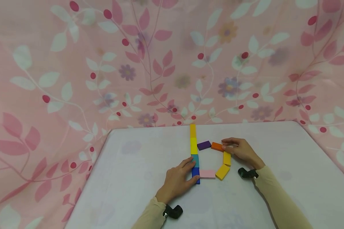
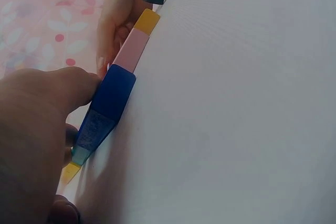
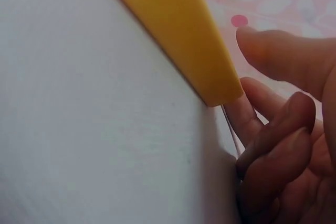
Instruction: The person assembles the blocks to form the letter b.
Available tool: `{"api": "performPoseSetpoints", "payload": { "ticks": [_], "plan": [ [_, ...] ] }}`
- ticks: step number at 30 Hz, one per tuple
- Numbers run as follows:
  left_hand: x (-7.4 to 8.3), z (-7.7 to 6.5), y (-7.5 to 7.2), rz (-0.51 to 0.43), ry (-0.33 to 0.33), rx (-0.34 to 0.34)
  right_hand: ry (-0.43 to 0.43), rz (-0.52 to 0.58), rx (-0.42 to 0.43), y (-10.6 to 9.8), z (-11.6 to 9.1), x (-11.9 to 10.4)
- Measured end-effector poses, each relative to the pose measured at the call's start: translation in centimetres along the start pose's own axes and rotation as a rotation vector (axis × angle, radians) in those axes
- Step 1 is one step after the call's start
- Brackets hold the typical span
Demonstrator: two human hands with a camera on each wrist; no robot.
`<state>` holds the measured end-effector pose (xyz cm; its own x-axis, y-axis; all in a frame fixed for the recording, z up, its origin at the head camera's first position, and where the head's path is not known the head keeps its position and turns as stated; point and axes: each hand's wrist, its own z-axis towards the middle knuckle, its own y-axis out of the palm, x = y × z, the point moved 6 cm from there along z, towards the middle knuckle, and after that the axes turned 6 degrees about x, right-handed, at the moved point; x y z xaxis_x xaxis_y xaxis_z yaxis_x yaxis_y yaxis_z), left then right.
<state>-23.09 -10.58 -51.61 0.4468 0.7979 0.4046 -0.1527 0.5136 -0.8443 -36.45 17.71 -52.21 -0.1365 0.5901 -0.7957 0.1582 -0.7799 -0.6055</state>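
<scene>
My left hand [image 1: 176, 182] rests against the left side of a straight column of domino-like blocks. Its thumb touches the dark blue block [image 1: 196, 176] and a fingertip lies on the teal block [image 1: 195, 161]; a yellow block [image 1: 193, 146] and an amber one [image 1: 193, 130] continue the line. To the right, a purple block [image 1: 204, 145], an orange block [image 1: 217, 146], two yellow blocks [image 1: 226, 158] and a pink block [image 1: 207, 174] form a curve. My right hand [image 1: 243, 152] has its thumb tip at the orange block's right end, with other fingers loosely bent.
All the blocks stand on a white-covered table [image 1: 137, 171]. Behind it hangs a pink floral cloth [image 1: 172, 63]. Each wrist carries a dark camera mount [image 1: 247, 173]. The amber block reaches the table's far edge.
</scene>
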Motion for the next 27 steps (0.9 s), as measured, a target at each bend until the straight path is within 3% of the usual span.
{"api": "performPoseSetpoints", "payload": {
  "ticks": [17, 27],
  "plan": [
    [-0.51, 0.47, -0.04, 0.01, -0.02, 0.01, -0.012, 0.015, -0.031, -0.25, 0.76, 0.11],
    [-0.38, -0.32, 0.48, -0.009, -0.011, 0.008, 0.0, 0.001, -0.007, 0.11, -0.12, 0.88]
  ]
}}
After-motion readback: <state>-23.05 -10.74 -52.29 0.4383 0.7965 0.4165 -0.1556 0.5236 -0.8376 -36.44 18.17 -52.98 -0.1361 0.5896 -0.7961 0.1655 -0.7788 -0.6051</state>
